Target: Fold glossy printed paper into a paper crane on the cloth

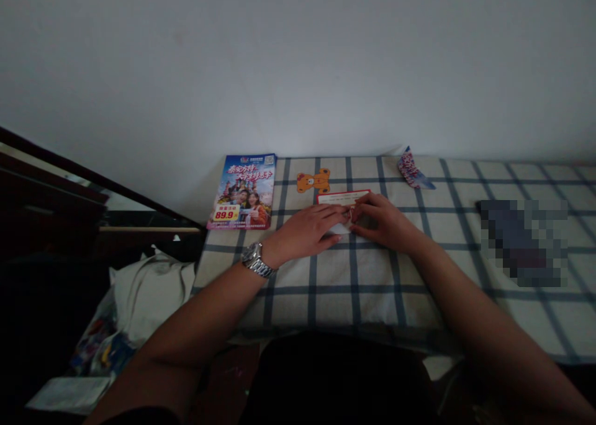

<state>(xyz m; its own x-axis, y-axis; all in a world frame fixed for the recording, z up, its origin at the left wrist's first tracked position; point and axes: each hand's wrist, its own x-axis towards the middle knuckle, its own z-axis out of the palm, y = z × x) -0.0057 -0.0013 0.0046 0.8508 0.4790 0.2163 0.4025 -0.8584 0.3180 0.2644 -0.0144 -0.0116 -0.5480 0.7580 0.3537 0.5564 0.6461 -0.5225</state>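
Note:
A sheet of paper [338,198] with a red edge and small print lies on the checked tablecloth, and part of it near my fingers looks folded to a white side. My left hand [311,229], with a metal watch on its wrist, rests flat across the paper with its fingers stretched to the right. From the other side, my right hand [382,223] has its fingertips pinched at the paper's folded part, close to the left fingertips. Both hands cover much of the sheet, so its full shape is hidden.
A stack of printed flyers [244,192] sits at the table's back left. Beside it lies a bear-shaped cutout or print [313,181]. A folded piece of printed paper [412,169] stands near the wall, and a blurred dark object [516,238] lies right. White bags [149,291] are below left.

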